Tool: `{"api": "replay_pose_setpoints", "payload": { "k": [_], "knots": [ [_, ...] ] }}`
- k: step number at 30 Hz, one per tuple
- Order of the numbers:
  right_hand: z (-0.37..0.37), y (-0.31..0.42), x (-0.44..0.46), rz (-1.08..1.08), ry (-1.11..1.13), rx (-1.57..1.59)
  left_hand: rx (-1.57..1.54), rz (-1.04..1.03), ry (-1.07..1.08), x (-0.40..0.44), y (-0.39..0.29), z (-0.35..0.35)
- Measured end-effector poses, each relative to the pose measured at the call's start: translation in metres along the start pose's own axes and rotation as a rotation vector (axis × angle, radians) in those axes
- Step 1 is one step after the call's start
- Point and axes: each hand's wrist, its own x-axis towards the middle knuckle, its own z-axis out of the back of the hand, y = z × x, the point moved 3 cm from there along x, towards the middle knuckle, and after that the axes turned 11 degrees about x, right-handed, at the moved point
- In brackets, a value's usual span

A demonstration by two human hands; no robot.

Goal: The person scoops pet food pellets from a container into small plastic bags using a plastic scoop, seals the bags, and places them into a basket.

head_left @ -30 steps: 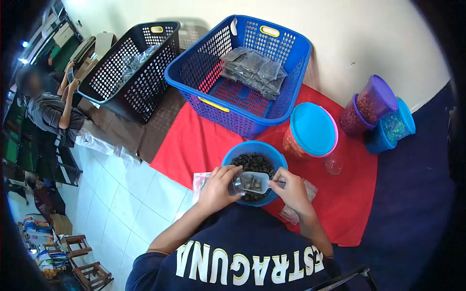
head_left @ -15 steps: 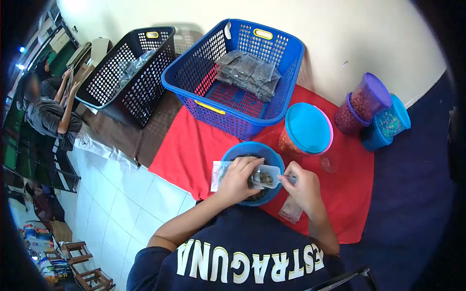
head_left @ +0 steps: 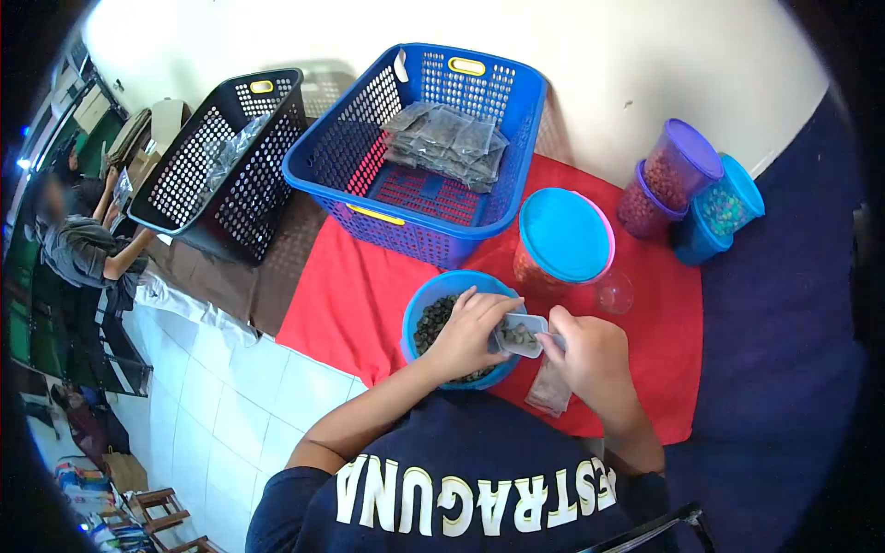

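A blue bowl (head_left: pixel 414 301) on the red cloth holds many small dark greenish-brown pieces (head_left: pixel 433 324). Over its right side, my right hand (head_left: pixel 590 357) grips the handle of a small translucent plastic scoop (head_left: pixel 532 348) with some pieces in it. My left hand (head_left: pixel 468 337) is closed over the bowl at the scoop's front end, its fingers around a clear plastic bag that is mostly hidden beneath them. Flat clear bags (head_left: pixel 549 389) lie on the cloth below my right hand.
A blue basket (head_left: pixel 415 241) with filled flat packets (head_left: pixel 452 140) stands behind the bowl, a black basket (head_left: pixel 241 207) to its left. A blue-lidded tub (head_left: pixel 564 235) and stacked purple tubs (head_left: pixel 679 166) and blue tubs (head_left: pixel 728 195) stand rightward. Another person (head_left: pixel 83 244) is at far left.
The scoop has tilted further toward my left hand and shows fewer pieces. The bag end that stuck out left of my left hand is out of sight. The whole view has shifted slightly.
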Motion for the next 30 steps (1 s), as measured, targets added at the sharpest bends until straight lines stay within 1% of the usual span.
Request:
{"api": "replay_pose_setpoints", "payload": {
  "k": [3,5,7,9,10,12,13,14,16,17,18,20,21,22,24,26,28,30],
  "knots": [
    [0.014,0.006,0.004,-0.011,-0.001,-0.011,-0.013,-0.032,-0.054,0.003,-0.003,0.005],
    [0.016,0.005,0.007,-0.014,0.010,0.008,-0.179,0.030,-0.085,0.002,-0.002,0.007],
    [0.017,0.002,0.007,-0.015,0.020,0.028,-0.204,0.039,-0.078,0.001,-0.002,0.010],
    [0.024,-0.010,0.007,-0.163,0.007,0.144,-0.203,0.042,-0.093,0.000,-0.002,0.017],
    [0.022,-0.015,0.006,-0.159,0.011,0.144,-0.203,0.046,-0.097,-0.002,0.001,0.018],
    [0.011,-0.032,0.001,-0.271,-0.099,0.527,-0.262,0.097,-0.163,-0.007,0.009,0.021],
    [0.007,-0.038,-0.003,-0.309,-0.132,0.613,-0.267,0.120,-0.174,-0.010,0.012,0.025],
    [0.002,-0.043,-0.007,-0.308,-0.128,0.615,-0.266,0.125,-0.174,-0.014,0.016,0.028],
    [-0.008,-0.057,-0.019,-0.500,-0.194,0.821,-0.283,0.144,-0.233,-0.021,0.025,0.037],
    [-0.013,-0.062,-0.025,-0.531,-0.208,0.870,-0.418,0.225,-0.200,-0.026,0.030,0.042],
    [-0.021,-0.064,-0.028,-0.535,-0.209,0.872,-0.510,0.198,-0.223,-0.029,0.030,0.049],
    [-0.034,-0.058,-0.031,-0.301,-0.282,0.679,-0.874,0.238,-0.300,-0.034,0.030,0.056],
    [-0.044,-0.052,-0.033,-0.245,-0.227,0.542,-0.929,0.241,-0.300,-0.034,0.033,0.059],
    [-0.063,-0.057,-0.040,-0.250,-0.227,0.546,-0.927,0.244,-0.295,-0.035,0.035,0.061],
    [-0.102,-0.056,-0.050,-0.002,-0.002,0.229,-1.070,0.333,-0.325,-0.035,0.039,0.062],
    [-0.106,-0.050,-0.054,-0.006,-0.009,0.239,-1.076,0.359,-0.343,-0.032,0.035,0.068],
    [-0.106,-0.047,-0.055,-0.009,-0.001,0.254,-1.073,0.307,-0.381,-0.031,0.032,0.073],
    [-0.107,-0.049,-0.058,-0.101,0.039,0.165,-1.088,0.306,-0.395,-0.032,0.031,0.072]
  ]
}}
